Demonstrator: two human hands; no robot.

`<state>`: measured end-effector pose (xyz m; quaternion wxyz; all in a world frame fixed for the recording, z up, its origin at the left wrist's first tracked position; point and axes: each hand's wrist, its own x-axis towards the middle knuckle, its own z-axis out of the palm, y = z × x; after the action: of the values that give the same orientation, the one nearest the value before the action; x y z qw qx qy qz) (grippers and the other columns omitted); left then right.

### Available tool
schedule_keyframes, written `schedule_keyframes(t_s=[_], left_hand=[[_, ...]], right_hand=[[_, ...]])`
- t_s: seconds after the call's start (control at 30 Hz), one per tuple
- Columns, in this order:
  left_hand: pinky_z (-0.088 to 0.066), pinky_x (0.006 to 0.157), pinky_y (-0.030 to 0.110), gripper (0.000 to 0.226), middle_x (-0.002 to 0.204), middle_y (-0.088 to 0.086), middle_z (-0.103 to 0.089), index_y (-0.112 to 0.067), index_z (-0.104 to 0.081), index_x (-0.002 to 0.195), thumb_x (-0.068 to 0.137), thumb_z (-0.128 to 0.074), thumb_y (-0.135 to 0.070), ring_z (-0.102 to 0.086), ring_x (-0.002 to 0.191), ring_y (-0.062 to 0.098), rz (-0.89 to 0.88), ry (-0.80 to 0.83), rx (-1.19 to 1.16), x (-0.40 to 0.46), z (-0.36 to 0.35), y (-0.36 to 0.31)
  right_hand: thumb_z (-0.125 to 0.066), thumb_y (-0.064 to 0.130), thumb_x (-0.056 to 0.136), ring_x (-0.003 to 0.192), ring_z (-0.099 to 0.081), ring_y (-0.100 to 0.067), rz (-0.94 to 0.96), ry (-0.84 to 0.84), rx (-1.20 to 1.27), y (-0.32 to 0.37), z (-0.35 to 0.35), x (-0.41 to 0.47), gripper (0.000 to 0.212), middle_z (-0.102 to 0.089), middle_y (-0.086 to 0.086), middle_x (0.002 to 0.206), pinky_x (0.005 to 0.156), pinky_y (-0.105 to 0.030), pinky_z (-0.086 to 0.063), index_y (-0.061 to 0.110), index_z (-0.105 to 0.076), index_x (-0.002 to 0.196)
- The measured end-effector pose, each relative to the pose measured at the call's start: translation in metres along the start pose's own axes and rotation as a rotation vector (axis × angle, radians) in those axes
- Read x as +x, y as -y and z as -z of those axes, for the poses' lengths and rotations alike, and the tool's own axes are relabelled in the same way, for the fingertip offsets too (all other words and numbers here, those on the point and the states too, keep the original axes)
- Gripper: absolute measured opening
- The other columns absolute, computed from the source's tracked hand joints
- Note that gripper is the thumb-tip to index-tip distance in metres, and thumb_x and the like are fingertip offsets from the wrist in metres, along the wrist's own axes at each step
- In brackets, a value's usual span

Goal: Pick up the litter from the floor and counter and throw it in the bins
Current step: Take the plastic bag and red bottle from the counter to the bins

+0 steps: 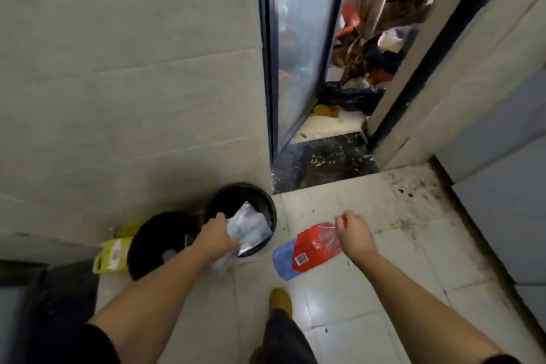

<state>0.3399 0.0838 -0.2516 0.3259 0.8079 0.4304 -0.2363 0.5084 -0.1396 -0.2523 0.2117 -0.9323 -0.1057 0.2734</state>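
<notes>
I'm pushing a soft, crinkly bag (249, 227) into the black bin (267, 201), left hand (217, 235) clenched on its edge. Right hand (353, 230) is pinching the bottle (307, 248) by its neck, above the floor; light, thin-walled, probably crushable.

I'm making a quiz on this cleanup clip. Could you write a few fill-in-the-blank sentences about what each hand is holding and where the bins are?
1. The left hand pushes a clear plastic bag into a round black ____.
2. The right hand holds a bottle by its ____ end.
3. The bottle's label is blue and ____.
4. A second bin stands beside a ____ bag by the wall.

Missing words: bin; cap; red; yellow
</notes>
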Motion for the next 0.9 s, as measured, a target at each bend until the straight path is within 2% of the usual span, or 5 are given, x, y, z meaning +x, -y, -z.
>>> schedule_keyframes(t_s=[0.2,0.37,0.53,0.8,0.9], left_hand=[[-0.048,0.093,0.036,0.068,0.131,0.016,-0.053,-0.005,-0.043,0.131,0.073,-0.071,-0.027,-0.055,0.118,0.035,0.097,0.022,-0.111,0.122,-0.065,0.028],[-0.043,0.105,0.038,0.073,0.143,0.018,-0.045,-0.008,-0.034,0.143,0.080,-0.065,-0.029,-0.046,0.131,0.034,0.102,-0.021,-0.133,0.255,-0.134,0.061],[-0.039,0.106,0.041,0.067,0.145,0.022,-0.039,-0.003,-0.031,0.142,0.088,-0.063,-0.024,-0.042,0.132,0.035,0.162,-0.060,-0.125,0.353,-0.208,0.091],[-0.023,0.119,0.047,0.110,0.159,0.017,-0.009,-0.018,-0.001,0.153,0.075,-0.073,-0.047,-0.013,0.147,0.035,0.123,0.155,-0.079,0.370,-0.239,0.137],[-0.024,0.118,0.044,0.095,0.158,0.017,-0.012,-0.018,-0.005,0.153,0.084,-0.067,-0.038,-0.016,0.146,0.035,0.023,0.130,-0.133,0.341,-0.207,0.150]], right_hand=[[-0.040,0.019,0.098,0.098,-0.053,-0.035,-0.037,0.014,0.109,-0.012,-0.106,0.094,0.026,-0.055,-0.023,0.110,0.077,-0.029,-0.034,0.000,-0.055,0.107],[-0.040,0.014,0.096,0.077,-0.049,-0.027,-0.022,-0.056,0.086,-0.041,-0.187,0.162,0.020,-0.057,-0.018,0.093,0.064,-0.034,-0.037,0.006,-0.055,0.085],[-0.038,0.008,0.092,0.068,-0.042,-0.023,-0.071,-0.043,0.113,-0.073,-0.243,0.212,0.025,-0.053,-0.015,0.074,0.054,-0.025,-0.034,-0.007,-0.055,0.081],[-0.037,0.010,0.093,0.056,-0.038,-0.015,-0.029,0.069,0.065,-0.059,-0.257,0.217,0.027,-0.048,-0.007,0.066,0.048,-0.021,-0.031,-0.005,-0.055,0.080],[-0.037,0.010,0.093,0.059,-0.040,-0.016,0.009,0.086,0.042,-0.027,-0.251,0.203,0.027,-0.049,-0.010,0.069,0.048,-0.023,-0.031,-0.006,-0.055,0.081]])
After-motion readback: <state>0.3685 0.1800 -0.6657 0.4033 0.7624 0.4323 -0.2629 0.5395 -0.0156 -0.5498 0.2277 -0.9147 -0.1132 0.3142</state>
